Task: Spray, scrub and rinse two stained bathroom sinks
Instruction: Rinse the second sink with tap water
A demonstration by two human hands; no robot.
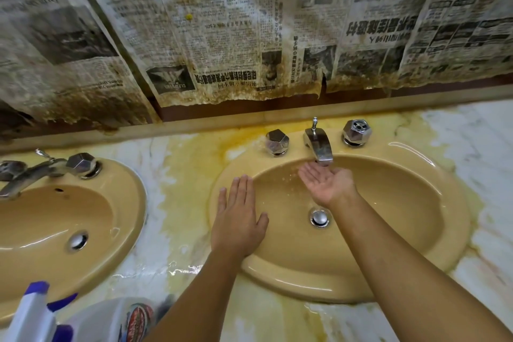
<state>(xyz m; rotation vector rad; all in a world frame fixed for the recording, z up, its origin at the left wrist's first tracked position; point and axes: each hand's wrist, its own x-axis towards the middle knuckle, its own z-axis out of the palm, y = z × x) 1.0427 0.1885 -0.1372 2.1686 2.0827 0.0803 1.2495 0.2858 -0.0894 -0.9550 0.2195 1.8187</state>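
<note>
Both sinks are in view. The left sink (130,183) lies well off to the left of my left hand (238,219). Nearer to me on that side, by my left forearm, stand a white spray bottle (30,314) with a blue trigger and, just beside it, a white jug of cleaner (116,316).

My left hand is flat and palm down, fingers straight and close together, thumb spread out. It rests on the left rim of the right sink (416,153), the forearm reaching straight in from below. It holds nothing.

My right hand (327,183) is turned palm up inside that basin, fingers relaxed and slightly cupped, empty. The palm sits right under the chrome spout (319,144), and the fingertips point left. Small drops of water show around it. The drain plug (319,217) is just below that wrist.

Yellow stains spread over the wet marble worktop (180,175) between the sinks.
</note>
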